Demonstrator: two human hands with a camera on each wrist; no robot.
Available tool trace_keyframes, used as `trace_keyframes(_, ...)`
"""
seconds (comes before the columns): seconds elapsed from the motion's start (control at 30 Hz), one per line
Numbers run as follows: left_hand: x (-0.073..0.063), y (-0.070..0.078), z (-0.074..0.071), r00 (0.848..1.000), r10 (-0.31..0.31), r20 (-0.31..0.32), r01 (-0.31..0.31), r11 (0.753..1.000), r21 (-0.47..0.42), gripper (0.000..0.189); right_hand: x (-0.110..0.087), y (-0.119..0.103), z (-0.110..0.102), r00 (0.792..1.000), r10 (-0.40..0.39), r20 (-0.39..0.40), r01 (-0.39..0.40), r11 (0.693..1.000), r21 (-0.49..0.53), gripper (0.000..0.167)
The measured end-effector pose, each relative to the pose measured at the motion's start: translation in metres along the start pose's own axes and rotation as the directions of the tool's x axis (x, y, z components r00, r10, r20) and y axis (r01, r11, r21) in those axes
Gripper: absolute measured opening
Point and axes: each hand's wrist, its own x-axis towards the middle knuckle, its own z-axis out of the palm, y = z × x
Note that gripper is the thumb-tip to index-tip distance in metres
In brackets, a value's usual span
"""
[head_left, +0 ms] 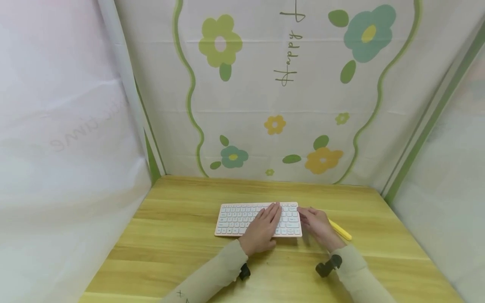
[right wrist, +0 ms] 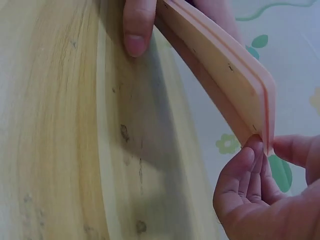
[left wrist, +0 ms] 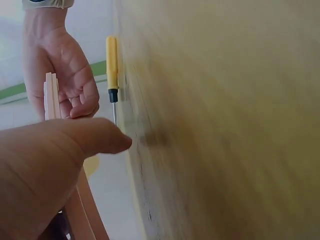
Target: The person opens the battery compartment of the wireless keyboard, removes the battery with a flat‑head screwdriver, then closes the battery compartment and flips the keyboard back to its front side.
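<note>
A white keyboard [head_left: 236, 219] with a pale pink edge sits near the middle of the wooden table. Across its right half lies my left hand [head_left: 261, 227], fingers straight and together on the keys. The left thumb [left wrist: 105, 136] sticks out past the front edge, beside the keyboard's pink side [left wrist: 80, 215]. At the keyboard's right end, my right hand [head_left: 316, 223] pinches the corner, with curled fingers [right wrist: 245, 165] on its lower side. From the right wrist view, the pink underside [right wrist: 215, 75] shows, slanting away from the table.
Just beyond the right hand lies a screwdriver [head_left: 341, 230] with a yellow handle; its black collar and thin metal shaft appear in the left wrist view. White floral cloth [head_left: 242, 101] stands behind the wooden table [head_left: 178, 252] and along both sides.
</note>
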Motion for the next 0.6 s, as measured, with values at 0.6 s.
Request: trace_keyframes(0.6,-0.003,-0.016,-0.033,1.000,-0.008,-0.007,0.007,0.994,-0.113,0.073,-0.013,-0.041,-0.002,0.987,-0.114,0.109,0.104,0.990,0.093,0.055)
